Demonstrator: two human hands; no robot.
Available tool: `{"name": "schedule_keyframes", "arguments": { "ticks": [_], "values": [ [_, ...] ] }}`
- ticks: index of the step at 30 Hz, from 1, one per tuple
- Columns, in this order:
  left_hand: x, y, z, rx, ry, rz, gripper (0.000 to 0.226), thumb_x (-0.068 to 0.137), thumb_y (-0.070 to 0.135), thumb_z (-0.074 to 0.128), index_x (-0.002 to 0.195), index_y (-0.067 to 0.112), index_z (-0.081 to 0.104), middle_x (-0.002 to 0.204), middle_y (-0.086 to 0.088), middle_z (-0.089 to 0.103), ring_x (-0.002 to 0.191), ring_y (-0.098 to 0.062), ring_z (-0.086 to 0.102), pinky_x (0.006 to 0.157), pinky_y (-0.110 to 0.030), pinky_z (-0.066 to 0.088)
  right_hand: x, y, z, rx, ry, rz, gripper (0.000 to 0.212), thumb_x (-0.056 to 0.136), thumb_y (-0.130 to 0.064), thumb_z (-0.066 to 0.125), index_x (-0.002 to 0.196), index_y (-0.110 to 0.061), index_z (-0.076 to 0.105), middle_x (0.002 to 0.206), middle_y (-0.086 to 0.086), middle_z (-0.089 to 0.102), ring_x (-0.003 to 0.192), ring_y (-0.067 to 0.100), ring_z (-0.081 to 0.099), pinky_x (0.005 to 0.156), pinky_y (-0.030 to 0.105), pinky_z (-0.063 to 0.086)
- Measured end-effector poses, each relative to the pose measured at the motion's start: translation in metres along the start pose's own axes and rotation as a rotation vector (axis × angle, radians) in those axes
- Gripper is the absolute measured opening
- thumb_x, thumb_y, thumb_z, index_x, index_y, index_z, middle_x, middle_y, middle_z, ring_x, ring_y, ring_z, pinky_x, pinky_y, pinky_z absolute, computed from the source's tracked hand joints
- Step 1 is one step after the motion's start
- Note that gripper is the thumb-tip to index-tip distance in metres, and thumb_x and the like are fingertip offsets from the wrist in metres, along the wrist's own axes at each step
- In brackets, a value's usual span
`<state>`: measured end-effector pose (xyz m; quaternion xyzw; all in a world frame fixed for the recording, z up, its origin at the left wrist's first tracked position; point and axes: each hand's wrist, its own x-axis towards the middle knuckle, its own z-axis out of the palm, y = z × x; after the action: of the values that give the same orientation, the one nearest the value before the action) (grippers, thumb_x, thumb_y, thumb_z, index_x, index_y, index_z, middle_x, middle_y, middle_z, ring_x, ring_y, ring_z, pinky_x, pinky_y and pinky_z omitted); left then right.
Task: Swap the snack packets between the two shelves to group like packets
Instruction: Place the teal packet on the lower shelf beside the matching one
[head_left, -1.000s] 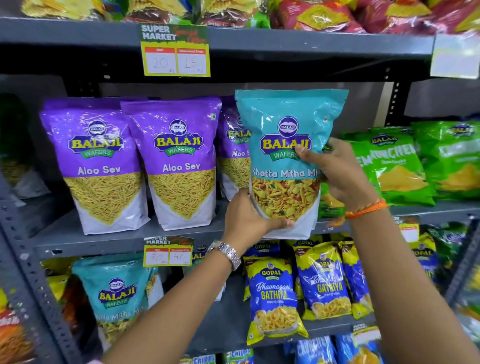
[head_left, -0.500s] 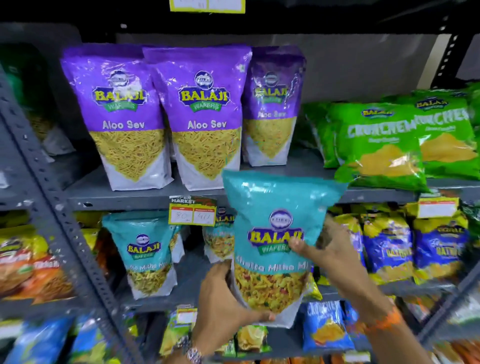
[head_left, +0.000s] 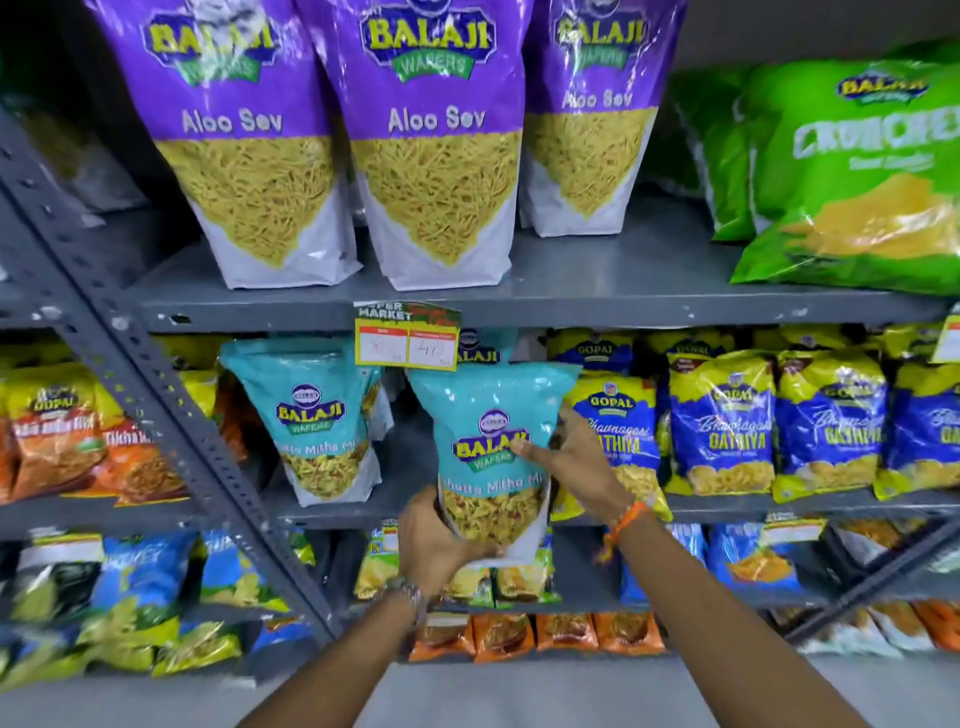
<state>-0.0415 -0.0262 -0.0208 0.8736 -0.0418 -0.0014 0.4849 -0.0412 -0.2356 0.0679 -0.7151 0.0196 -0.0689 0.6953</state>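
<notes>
Both hands are closed on the teal packet (head_left: 491, 415): left hand (head_left: 434, 540) at its bottom, right hand (head_left: 571, 457) at its side, before the lower shelf (head_left: 363, 506) front edge.

Both forearms are bare, with no sleeves in view. The left wrist carries a silver metal-link watch (head_left: 413, 597). The right wrist wears an orange thread band (head_left: 626, 519), wound in several strands, with loose ends hanging below it.

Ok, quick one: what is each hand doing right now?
Left hand: closed on the bottom of the teal Khatta Mitha packet.
Right hand: closed on the same packet's right side.
</notes>
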Motion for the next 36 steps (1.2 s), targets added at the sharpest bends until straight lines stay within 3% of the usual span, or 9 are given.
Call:
{"name": "schedule_keyframes", "arguments": {
  "ticks": [6,11,14,17,19,21,26,31,36],
  "values": [
    [0.048,0.023,-0.012,-0.046,0.076,0.030,0.100,0.023,0.064,0.094,0.107,0.014,0.072,0.107,-0.005,0.081,0.099,-0.020,0.076,0.081,-0.043,0.065,0.051,-0.026,0.007,-0.016,-0.030,-0.027,0.052,0.080,0.009,0.076,0.126,0.000,0.056,0.108,0.003,0.073,0.088,0.002,0.074,0.073,0.021,0.061],
    [0.073,0.032,-0.010,-0.039,0.110,0.015,0.089,0.037,0.030,0.107,0.115,0.009,0.070,0.115,-0.012,0.078,0.106,-0.023,0.073,0.085,-0.034,0.059,0.073,-0.028,0.009,-0.053,-0.038,-0.079,0.051,0.079,0.009,0.077,0.126,0.007,0.056,0.109,0.008,0.072,0.090,0.004,0.074,0.075,0.021,0.060],
    [0.084,0.029,-0.008,-0.052,0.103,0.009,0.095,0.033,0.031,0.107,0.117,0.007,0.069,0.114,-0.010,0.077,0.106,-0.025,0.073,0.083,-0.030,0.058,0.080,-0.025,0.011,-0.065,-0.030,-0.088,0.051,0.080,0.008,0.076,0.126,0.011,0.055,0.113,0.014,0.070,0.089,0.001,0.074,0.074,0.018,0.059],
    [0.094,0.022,-0.007,-0.090,0.088,0.041,0.103,0.027,0.044,0.101,0.118,0.011,0.068,0.107,0.005,0.073,0.101,-0.014,0.070,0.070,-0.003,0.050,0.084,-0.018,0.012,-0.082,-0.002,-0.092,0.053,0.079,0.007,0.078,0.126,0.010,0.054,0.114,0.015,0.069,0.087,-0.001,0.074,0.071,0.017,0.059],
    [0.098,0.016,-0.004,-0.082,0.076,0.034,0.103,0.029,0.044,0.101,0.121,0.012,0.067,0.107,0.007,0.071,0.101,-0.012,0.068,0.068,0.006,0.043,0.086,-0.011,0.013,-0.097,0.014,-0.077,0.054,0.078,0.006,0.079,0.125,0.005,0.055,0.113,0.012,0.069,0.085,-0.004,0.074,0.070,0.016,0.059],
    [0.099,0.011,-0.003,-0.066,0.067,0.035,0.105,0.029,0.048,0.100,0.122,0.012,0.066,0.108,0.007,0.070,0.101,-0.012,0.067,0.071,0.001,0.046,0.088,-0.003,0.014,-0.105,0.023,-0.057,0.054,0.077,0.005,0.080,0.125,-0.001,0.055,0.114,0.010,0.069,0.084,-0.005,0.073,0.070,0.017,0.060],
    [0.098,-0.002,0.001,-0.020,0.045,0.018,0.103,0.030,0.048,0.102,0.120,0.011,0.068,0.116,-0.004,0.077,0.104,-0.017,0.071,0.085,-0.033,0.060,0.086,0.012,0.017,-0.108,0.031,-0.012,0.058,0.078,0.005,0.080,0.130,0.001,0.055,0.120,0.010,0.069,0.086,-0.007,0.072,0.072,0.018,0.061],
    [0.097,-0.012,0.001,-0.013,0.041,0.010,0.106,0.028,0.059,0.097,0.119,0.014,0.067,0.118,-0.005,0.077,0.108,-0.023,0.074,0.086,-0.040,0.063,0.082,0.019,0.019,-0.104,0.044,-0.001,0.057,0.077,0.004,0.081,0.128,-0.004,0.056,0.114,0.004,0.069,0.089,-0.007,0.071,0.073,0.017,0.061],
    [0.094,-0.013,0.001,-0.007,0.038,0.020,0.109,0.029,0.059,0.095,0.124,0.015,0.064,0.122,-0.007,0.075,0.112,-0.026,0.072,0.090,-0.042,0.062,0.079,0.020,0.021,-0.094,0.042,0.008,0.059,0.078,0.001,0.081,0.131,-0.004,0.055,0.126,0.011,0.069,0.099,0.001,0.069,0.077,0.021,0.062]
  ]
}}
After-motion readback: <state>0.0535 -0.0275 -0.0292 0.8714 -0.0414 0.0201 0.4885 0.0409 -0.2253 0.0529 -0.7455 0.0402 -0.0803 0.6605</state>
